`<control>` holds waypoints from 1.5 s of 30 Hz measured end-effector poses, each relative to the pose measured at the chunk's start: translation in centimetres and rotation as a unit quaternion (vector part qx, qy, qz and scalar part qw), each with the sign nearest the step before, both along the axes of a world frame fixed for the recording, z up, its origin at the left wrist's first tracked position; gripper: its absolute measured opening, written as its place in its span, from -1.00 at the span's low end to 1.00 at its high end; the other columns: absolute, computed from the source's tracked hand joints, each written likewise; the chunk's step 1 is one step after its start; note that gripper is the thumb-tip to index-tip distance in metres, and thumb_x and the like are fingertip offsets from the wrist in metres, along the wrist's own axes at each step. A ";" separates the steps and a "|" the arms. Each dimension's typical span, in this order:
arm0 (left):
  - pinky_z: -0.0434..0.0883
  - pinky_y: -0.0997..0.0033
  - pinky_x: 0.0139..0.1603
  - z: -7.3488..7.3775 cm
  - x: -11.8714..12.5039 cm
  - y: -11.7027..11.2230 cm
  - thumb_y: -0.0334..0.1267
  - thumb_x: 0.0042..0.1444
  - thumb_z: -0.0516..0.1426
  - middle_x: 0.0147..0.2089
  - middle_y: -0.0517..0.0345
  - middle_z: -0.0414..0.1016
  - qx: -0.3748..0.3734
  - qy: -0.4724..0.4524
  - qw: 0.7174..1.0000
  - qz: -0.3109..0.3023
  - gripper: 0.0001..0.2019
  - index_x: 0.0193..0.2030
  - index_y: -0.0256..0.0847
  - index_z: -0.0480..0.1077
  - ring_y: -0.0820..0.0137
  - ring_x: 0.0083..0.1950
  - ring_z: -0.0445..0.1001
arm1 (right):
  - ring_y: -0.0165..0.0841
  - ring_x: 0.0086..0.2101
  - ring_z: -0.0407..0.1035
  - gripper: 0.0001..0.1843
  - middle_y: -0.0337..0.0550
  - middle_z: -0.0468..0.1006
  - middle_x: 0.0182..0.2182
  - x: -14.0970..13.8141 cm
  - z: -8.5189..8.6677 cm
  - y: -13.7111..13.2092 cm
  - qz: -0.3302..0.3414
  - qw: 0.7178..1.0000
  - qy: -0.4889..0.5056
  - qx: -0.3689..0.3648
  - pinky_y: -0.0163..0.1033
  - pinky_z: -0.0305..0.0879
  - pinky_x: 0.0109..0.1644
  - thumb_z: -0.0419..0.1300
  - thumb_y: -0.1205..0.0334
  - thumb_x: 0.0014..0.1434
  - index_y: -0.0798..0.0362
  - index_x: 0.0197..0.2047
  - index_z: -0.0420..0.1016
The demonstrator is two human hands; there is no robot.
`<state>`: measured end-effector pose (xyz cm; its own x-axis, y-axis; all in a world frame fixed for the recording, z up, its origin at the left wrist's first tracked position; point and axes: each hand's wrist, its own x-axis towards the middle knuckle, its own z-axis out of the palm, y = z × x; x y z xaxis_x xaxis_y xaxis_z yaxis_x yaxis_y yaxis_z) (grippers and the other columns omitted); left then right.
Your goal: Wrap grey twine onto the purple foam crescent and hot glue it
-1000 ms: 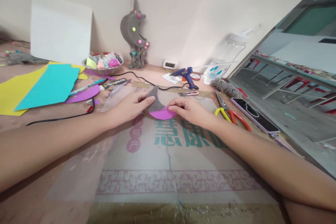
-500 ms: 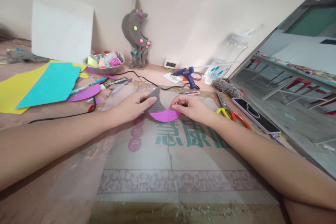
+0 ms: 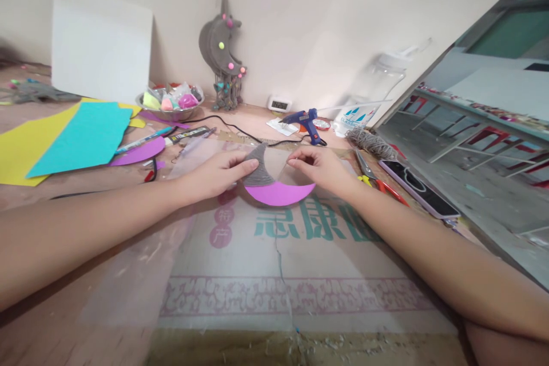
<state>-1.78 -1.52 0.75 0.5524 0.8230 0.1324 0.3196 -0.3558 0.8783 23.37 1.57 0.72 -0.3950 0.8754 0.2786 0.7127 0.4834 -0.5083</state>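
A purple crescent moon cutout (image 3: 281, 194) is partly wrapped in grey yarn (image 3: 259, 168) along its left part, while the lower right part is bare purple. My left hand (image 3: 225, 172) grips the wrapped part, thumb on top. Over the crescent's hollow, my right hand (image 3: 315, 167) is closed in a pinch, apart from the purple tip. A thin strand, faintly visible, runs down from those fingertips toward the crescent. Both hands are above a translucent printed plastic sheet (image 3: 266, 257).
Behind the hands lies a blue glue gun (image 3: 306, 121) with a black cord. Scissors (image 3: 377, 180), a yarn ball (image 3: 371, 143) and a phone (image 3: 418, 189) lie right. Coloured sheets (image 3: 81, 140) and a bowl (image 3: 171, 117) are left. A finished grey moon ornament (image 3: 221, 48) leans against the wall.
My right hand has lifted off the crescent's right tip and moved slightly right and up, uncovering more purple. My left hand still holds the crescent, which has shifted slightly.
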 end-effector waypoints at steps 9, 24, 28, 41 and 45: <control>0.13 0.54 -0.54 0.4 0.2 -0.2 -0.08 0.22 -0.02 -0.51 0.28 0.19 -0.059 -0.043 0.996 0.052 -0.71 -0.41 -0.24 0.29 0.53 -0.53 0.13 | -0.22 -0.08 0.34 -0.71 -0.07 0.50 -0.11 -0.7 0.4 -1.2 0.014 0.991 0.061 0.118 -0.06 0.24 0.00 0.02 0.36 0.17 0.03 -0.13 0.52; 0.12 0.53 -0.53 -0.1 0.0 0.3 -0.02 0.22 -0.05 -0.45 0.24 0.24 0.014 -0.016 0.999 0.042 -0.66 -0.38 -0.25 0.30 0.52 -0.49 0.16 | -0.58 -0.63 0.22 -0.67 -0.36 0.40 -0.53 -2.9 -0.8 -3.1 0.123 0.883 0.341 -0.298 -0.43 0.12 -0.59 0.20 0.09 0.16 0.03 -0.03 0.40; 0.14 0.52 -0.51 -0.1 -0.1 0.3 0.00 0.22 -0.05 -0.46 0.25 0.21 0.021 -0.007 1.000 0.018 -0.65 -0.36 -0.25 0.31 0.50 -0.48 0.16 | -0.54 -0.49 0.33 -0.73 -0.29 0.48 -0.44 -3.1 -0.5 -3.2 0.087 0.893 0.332 -0.291 -0.43 0.21 -0.44 0.27 0.12 0.08 0.06 -0.18 0.45; 0.21 0.48 -0.44 -0.1 0.0 0.0 0.04 0.21 -0.04 -0.45 0.22 0.32 0.040 0.028 0.999 -0.004 -0.61 -0.37 -0.24 0.36 0.46 -0.43 0.27 | -0.49 -0.49 0.26 -0.69 -0.27 0.47 -0.49 -3.4 -0.2 -2.8 0.078 0.938 0.218 -0.259 -0.35 0.16 -0.41 0.30 -0.01 -0.07 0.09 -0.41 0.55; 0.24 0.45 -0.40 -0.2 0.0 -0.2 0.04 0.23 -0.09 -0.46 0.21 0.30 0.064 0.033 0.997 0.023 -0.58 -0.43 -0.25 0.32 0.44 -0.40 0.28 | -0.51 -0.51 0.23 -0.69 -0.28 0.45 -0.51 -3.6 0.0 -3.0 0.039 0.934 0.250 -0.254 -0.35 0.13 -0.42 0.31 0.01 -0.08 0.11 -0.42 0.51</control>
<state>-1.81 -1.72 0.55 0.5250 0.8269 0.2017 0.3945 -0.4464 0.8032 19.82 -1.39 0.68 -0.3951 0.9186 0.0027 0.2977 0.1308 -0.9457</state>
